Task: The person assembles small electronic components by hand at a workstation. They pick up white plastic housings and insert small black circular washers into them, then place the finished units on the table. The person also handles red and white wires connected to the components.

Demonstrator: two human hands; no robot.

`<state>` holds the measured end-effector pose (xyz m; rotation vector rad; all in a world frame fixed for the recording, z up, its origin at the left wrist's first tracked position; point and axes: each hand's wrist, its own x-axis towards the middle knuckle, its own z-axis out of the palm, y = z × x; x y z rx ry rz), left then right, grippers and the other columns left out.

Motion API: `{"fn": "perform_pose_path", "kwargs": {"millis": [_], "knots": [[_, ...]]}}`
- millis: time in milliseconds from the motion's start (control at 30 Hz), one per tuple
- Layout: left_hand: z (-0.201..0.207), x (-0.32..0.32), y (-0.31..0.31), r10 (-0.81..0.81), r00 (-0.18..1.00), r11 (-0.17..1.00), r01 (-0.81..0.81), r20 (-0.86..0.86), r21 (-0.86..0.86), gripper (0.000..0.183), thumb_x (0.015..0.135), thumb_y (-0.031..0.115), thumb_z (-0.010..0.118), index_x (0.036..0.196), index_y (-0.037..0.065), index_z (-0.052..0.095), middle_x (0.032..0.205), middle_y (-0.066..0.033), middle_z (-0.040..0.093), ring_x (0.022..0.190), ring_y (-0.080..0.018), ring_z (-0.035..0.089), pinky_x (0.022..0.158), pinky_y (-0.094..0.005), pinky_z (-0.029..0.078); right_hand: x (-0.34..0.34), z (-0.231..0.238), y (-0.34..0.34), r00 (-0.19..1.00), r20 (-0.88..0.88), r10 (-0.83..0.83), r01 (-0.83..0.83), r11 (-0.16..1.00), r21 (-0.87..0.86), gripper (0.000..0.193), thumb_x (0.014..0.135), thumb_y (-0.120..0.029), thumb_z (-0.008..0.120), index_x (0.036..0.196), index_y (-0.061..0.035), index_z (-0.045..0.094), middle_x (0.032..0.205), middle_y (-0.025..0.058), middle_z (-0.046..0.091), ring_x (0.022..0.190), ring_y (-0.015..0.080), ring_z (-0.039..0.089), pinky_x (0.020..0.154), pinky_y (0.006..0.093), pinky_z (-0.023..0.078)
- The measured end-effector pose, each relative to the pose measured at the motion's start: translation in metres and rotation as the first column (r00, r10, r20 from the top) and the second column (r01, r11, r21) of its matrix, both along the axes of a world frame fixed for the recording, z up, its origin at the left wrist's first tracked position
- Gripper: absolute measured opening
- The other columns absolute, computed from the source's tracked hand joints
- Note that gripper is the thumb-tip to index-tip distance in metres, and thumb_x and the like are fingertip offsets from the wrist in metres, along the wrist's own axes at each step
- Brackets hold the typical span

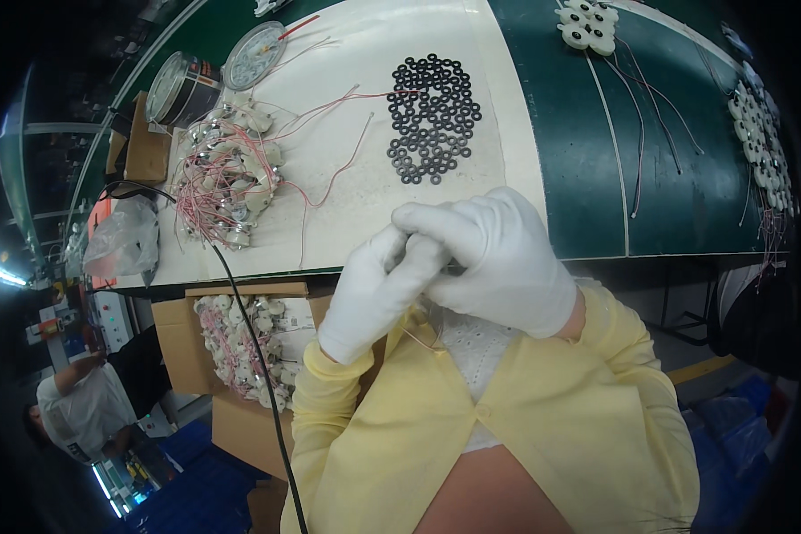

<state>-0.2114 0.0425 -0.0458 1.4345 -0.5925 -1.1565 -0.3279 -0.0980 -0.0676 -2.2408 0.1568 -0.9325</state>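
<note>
Even, fairly bright light fills the middle; the white mat (356, 236) and gloves (525, 267) look pale, with soft grey shading in the glove folds. A lamp (0, 271) glares white at the far left, and bluish light strips (107, 489) glow at the near left. Small highlights dot the heap (227, 173) and the bag (129, 240). The rings (432, 116) look fairly crisp; the person (89, 405) at left is dim and soft. Fisheye distortion bends the bench (561, 169) toward the rim, where the corners sink into black.
</note>
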Motion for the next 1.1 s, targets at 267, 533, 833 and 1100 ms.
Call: {"fn": "perform_pose_path", "kwargs": {"millis": [267,533,833,1100], "knots": [[-0.012,-0.003,-0.002,0.026,0.895,1.000,-0.019,0.446,-0.019,0.023,0.101,0.020,0.067,0.108,-0.002,0.068,0.084,-0.0022,0.068,0.075,-0.0088,0.057,0.067,-0.0279,0.049,-0.003,0.001,-0.001,0.998,-0.069,-0.004,0.001,0.999,-0.049,0.044,0.066,-0.020,0.077,0.109,-0.0150,0.070,0.067,0.0015,0.061,0.061,0.0240,0.061,0.059,0.0370,0.044],[-0.013,-0.003,-0.014,-0.117,0.771,0.972,0.219,0.626,-0.089,0.040,0.104,0.034,0.061,0.121,-0.001,0.070,0.073,-0.0114,0.068,0.065,-0.0280,0.066,0.066,-0.0362,0.052,-0.036,0.033,-0.055,0.966,-0.250,0.070,-0.077,0.997,-0.020,0.029,0.072,-0.015,0.078,0.100,-0.0113,0.072,0.072,0.0053,0.069,0.062,0.0268,0.069,0.055,0.0367,0.050],[-0.024,0.009,0.000,-0.202,0.712,0.953,0.300,0.673,-0.032,0.031,0.095,0.015,0.065,0.122,-0.001,0.070,0.069,-0.0093,0.065,0.062,-0.0272,0.065,0.064,-0.0374,0.052,-0.085,0.048,-0.237,0.676,-0.492,-0.548,0.302,0.816,-0.493,0.039,0.079,-0.020,0.079,0.116,-0.0079,0.072,0.095,0.0112,0.073,0.087,0.0290,0.070,0.080,0.0368,0.055],[-0.022,0.012,-0.006,-0.154,0.581,0.905,0.408,0.799,-0.123,0.028,0.096,0.011,0.063,0.119,-0.001,0.070,0.074,-0.0093,0.069,0.062,-0.0259,0.067,0.062,-0.0359,0.053,-0.075,0.024,-0.300,0.767,-0.545,-0.339,0.331,0.936,-0.118,0.047,0.085,-0.019,0.075,0.129,-0.0058,0.067,0.103,0.0146,0.075,0.094,0.0258,0.072,0.087,0.0353,0.056]]}}
